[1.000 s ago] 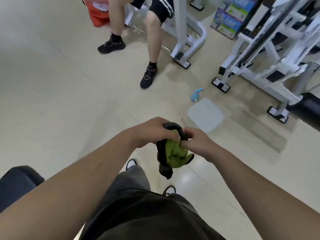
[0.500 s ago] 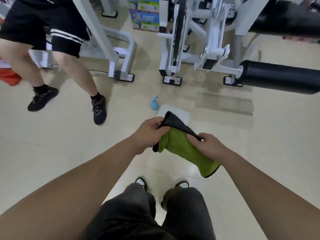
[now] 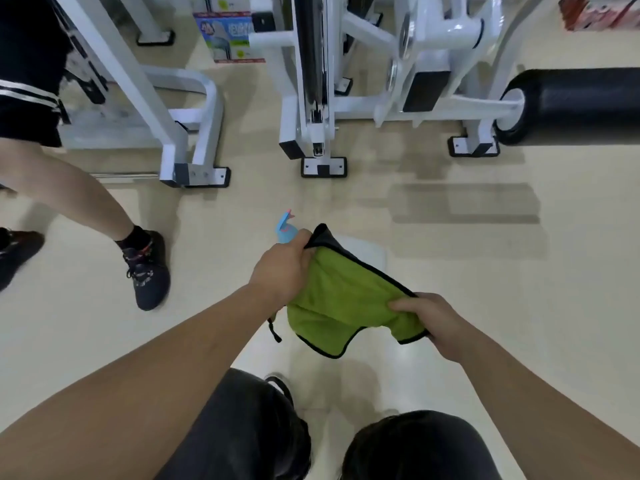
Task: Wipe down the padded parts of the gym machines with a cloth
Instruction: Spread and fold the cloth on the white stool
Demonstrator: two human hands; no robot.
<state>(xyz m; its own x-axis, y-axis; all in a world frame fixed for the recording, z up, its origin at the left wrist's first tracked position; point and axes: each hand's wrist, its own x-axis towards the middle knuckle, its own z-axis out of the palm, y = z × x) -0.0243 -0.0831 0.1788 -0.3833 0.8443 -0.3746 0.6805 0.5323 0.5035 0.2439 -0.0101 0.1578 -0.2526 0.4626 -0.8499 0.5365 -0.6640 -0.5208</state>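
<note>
- Hands both on the green cloth (image 3: 346, 299): left hand (image 3: 282, 268) grips the upper corner with curled fingers, right hand (image 3: 436, 323) pinches the lower right edge. It hangs spread between them at mid-frame, above the floor, touching no pad.
- Nearest padding?
- Black roller pad (image 3: 575, 105) at the right edge of frame, on the white machine frame (image 3: 311, 98). Well apart from the green cloth.
- Risks?
- Blue spray bottle (image 3: 285, 230) stands on the floor just past the left hand, beside a pale floor mat (image 3: 367, 252). A step forward could kick it over. Second person's shoe (image 3: 149, 271) is at left, near the walking line, so a bump is possible. A black loop (image 3: 273, 329) dangles under the left hand and might snag on frame hardware. Can't tell if the fabric is damp; if dry, it may only smear the pad.
- Any readable text?
- None. Carton (image 3: 228, 32) at top centre has blue printing, too blurred. Red cartons (image 3: 602, 12) at upper right, same. No brand visible on bottle, fabric or machine.
</note>
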